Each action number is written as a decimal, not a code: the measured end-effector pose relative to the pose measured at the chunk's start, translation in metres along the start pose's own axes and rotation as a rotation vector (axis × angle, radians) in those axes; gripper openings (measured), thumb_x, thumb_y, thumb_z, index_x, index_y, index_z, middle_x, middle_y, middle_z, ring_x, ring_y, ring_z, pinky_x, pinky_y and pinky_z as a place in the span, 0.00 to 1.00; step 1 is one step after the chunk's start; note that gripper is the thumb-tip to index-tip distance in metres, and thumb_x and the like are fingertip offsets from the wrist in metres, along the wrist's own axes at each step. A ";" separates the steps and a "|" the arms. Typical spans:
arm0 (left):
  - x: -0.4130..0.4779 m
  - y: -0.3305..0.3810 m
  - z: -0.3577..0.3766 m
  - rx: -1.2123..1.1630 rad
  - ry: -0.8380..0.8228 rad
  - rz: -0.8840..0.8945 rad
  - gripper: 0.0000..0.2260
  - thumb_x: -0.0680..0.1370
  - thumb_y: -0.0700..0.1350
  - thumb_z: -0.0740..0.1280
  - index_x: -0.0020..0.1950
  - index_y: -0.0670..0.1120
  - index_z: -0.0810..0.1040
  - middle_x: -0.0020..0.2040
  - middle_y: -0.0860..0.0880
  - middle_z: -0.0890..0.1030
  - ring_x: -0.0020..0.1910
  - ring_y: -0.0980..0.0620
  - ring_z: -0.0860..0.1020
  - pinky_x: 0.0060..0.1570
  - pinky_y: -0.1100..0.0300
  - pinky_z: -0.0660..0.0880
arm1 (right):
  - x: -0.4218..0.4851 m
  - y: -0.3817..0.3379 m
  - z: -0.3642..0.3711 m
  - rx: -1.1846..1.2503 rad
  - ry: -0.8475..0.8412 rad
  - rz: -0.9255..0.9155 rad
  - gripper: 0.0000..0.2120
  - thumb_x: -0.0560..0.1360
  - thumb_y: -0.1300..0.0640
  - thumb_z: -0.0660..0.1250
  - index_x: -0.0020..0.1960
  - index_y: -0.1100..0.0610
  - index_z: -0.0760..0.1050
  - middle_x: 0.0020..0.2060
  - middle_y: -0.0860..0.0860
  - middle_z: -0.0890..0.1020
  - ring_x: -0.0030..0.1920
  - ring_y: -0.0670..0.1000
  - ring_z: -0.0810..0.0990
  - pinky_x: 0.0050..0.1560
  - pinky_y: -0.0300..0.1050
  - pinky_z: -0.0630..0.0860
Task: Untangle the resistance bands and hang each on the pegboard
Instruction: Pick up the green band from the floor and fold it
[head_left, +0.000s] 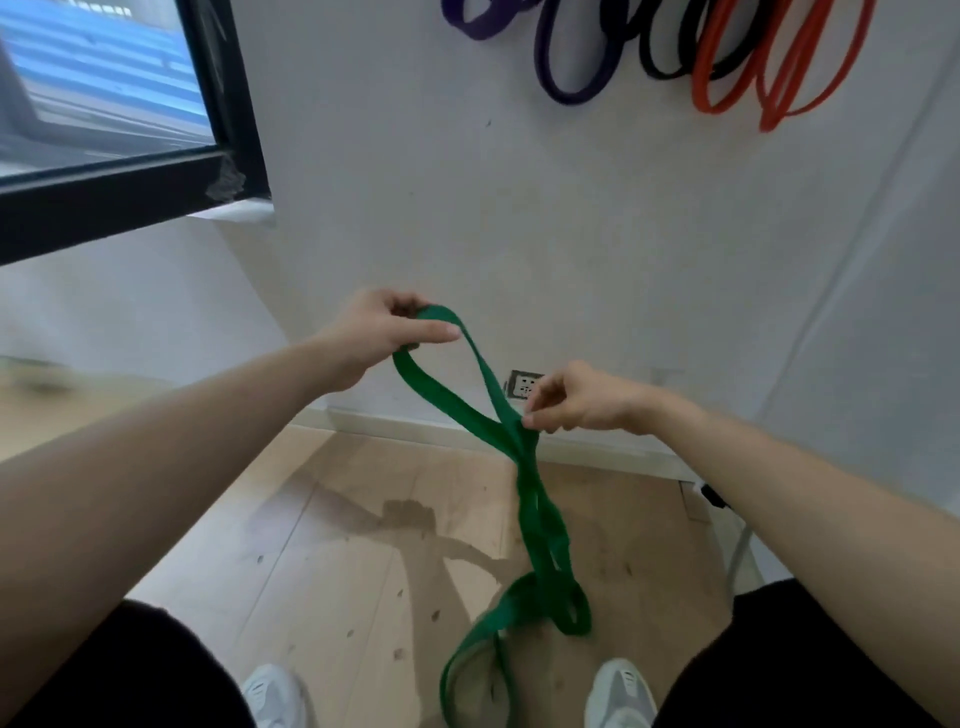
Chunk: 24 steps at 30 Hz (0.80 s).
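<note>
A green resistance band (537, 512) hangs twisted in front of me, its lower loops knotted together just above the floor. My left hand (382, 330) grips the band's top loop, fingers curled round it and the index finger stretched out. My right hand (582, 400) pinches the band lower down, where its two strands cross. High on the white wall hang purple bands (571, 78), a black band (670, 65) and red bands (779, 78). Whatever they hang from is out of frame.
A black-framed window (130, 150) fills the upper left. A wall socket (522, 385) sits low behind the band, above the skirting. The wooden floor (337, 545) lies below, with my two white shoes (618, 696) at the bottom edge.
</note>
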<state>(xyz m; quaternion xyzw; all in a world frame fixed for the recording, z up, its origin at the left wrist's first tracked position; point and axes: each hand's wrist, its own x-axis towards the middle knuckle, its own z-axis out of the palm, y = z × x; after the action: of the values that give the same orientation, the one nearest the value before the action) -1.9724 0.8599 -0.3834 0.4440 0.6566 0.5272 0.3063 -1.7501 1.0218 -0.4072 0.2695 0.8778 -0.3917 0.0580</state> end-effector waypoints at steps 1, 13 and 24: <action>0.002 0.005 0.009 -0.010 -0.034 0.014 0.19 0.62 0.53 0.80 0.47 0.46 0.83 0.38 0.53 0.81 0.40 0.54 0.79 0.48 0.55 0.77 | 0.004 -0.001 0.002 0.001 -0.018 -0.002 0.10 0.76 0.53 0.74 0.55 0.56 0.82 0.48 0.53 0.85 0.48 0.51 0.80 0.49 0.44 0.75; 0.021 0.027 0.031 -0.046 -0.014 0.104 0.15 0.69 0.44 0.80 0.53 0.46 0.82 0.46 0.49 0.84 0.47 0.52 0.81 0.54 0.55 0.78 | 0.027 -0.018 0.007 0.480 0.003 -0.157 0.27 0.73 0.57 0.76 0.70 0.54 0.71 0.61 0.54 0.79 0.61 0.51 0.80 0.66 0.49 0.75; 0.015 0.039 0.023 -0.148 0.191 0.135 0.09 0.74 0.49 0.77 0.52 0.51 0.83 0.45 0.51 0.82 0.47 0.54 0.81 0.56 0.52 0.79 | 0.035 -0.027 0.017 0.545 0.101 -0.140 0.17 0.77 0.52 0.72 0.64 0.53 0.78 0.52 0.53 0.85 0.55 0.54 0.84 0.62 0.53 0.78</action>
<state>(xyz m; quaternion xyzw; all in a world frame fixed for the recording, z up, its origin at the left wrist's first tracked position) -1.9486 0.8850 -0.3511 0.4113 0.6107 0.6334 0.2380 -1.7952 1.0097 -0.4125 0.2330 0.7584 -0.6023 -0.0878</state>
